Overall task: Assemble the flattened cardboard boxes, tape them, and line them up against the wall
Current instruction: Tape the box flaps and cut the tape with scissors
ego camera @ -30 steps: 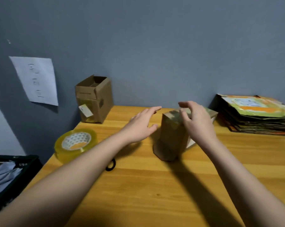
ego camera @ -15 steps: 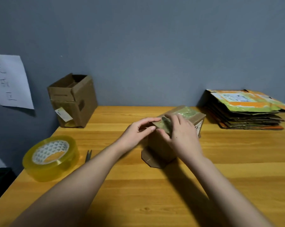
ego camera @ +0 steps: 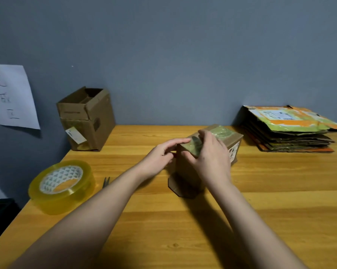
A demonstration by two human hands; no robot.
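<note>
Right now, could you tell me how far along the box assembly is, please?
Done: one assembled box stands against the wall, top still open. In hand: both hands, left hand and right hand, press tape onto a second box mid-table. Left: move it to the wall, then work through the flattened stack; the tape roll waits nearby.

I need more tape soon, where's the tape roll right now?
In the head view the tape roll lies flat near the table's left edge, left of the left forearm, with scissors just beside it.
</note>
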